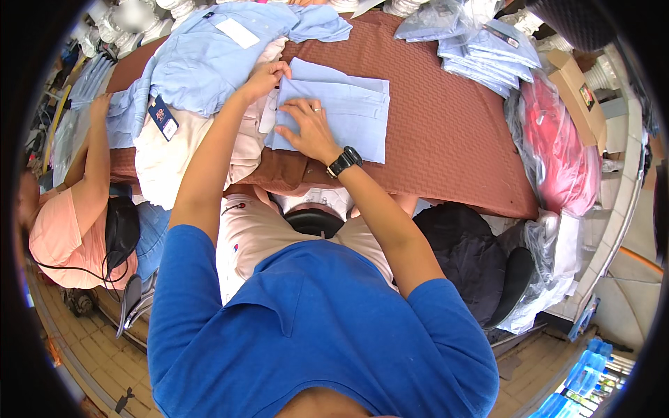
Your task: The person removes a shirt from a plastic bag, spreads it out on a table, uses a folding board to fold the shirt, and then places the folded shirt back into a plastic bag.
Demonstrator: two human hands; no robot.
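Observation:
A light blue shirt [355, 115], folded into a flat rectangle, lies on the brown table cover in front of me. At its upper left corner the fingers of my left hand [263, 80] are pinched together on the cloth. My right hand [310, 132] rests on the left part of the shirt, fingers spread out and lying flat; a ring and a black wristwatch show on that arm. A white strip [267, 115] sticks out along the shirt's left edge. Left of my hands, a loose light blue shirt [198, 66] with a dark blue hang tag [163, 117] lies over pale pink cloth [171, 153].
Bagged light blue shirts [481, 59] are stacked at the far right of the brown table cover [446, 139]. Beside them are a red garment in clear plastic [561, 150] and a cardboard box [577, 97]. A co-worker in a peach top [77, 237] works at the left.

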